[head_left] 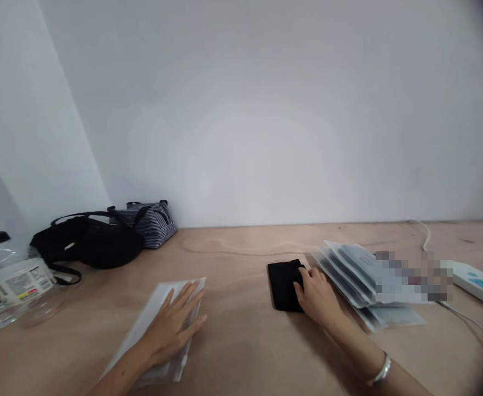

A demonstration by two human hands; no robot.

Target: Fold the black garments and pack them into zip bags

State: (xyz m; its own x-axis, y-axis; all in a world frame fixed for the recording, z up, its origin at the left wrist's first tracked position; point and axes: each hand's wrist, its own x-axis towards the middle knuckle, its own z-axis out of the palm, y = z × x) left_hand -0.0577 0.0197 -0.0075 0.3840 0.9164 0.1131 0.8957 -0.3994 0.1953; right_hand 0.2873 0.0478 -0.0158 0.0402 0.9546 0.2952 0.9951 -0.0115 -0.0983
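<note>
My left hand (173,324) lies flat with its fingers spread on a clear zip bag (148,311), whose slider shows near the lower right edge. The bag's near end is partly hidden under my forearm. Farther right, my right hand (316,294) has its fingers bent over the right edge of a folded black cloth (283,286), which rests on the table. Just beyond that hand is a fanned stack of frosted plastic bags (349,272) with greyish contents.
A large clear bottle (14,280) with a dark cap stands at the left edge. Behind it sit a black bag (93,242) and a striped pouch (157,223) by the wall. A white power strip (478,283) and cables lie at the right of the wooden table (233,341).
</note>
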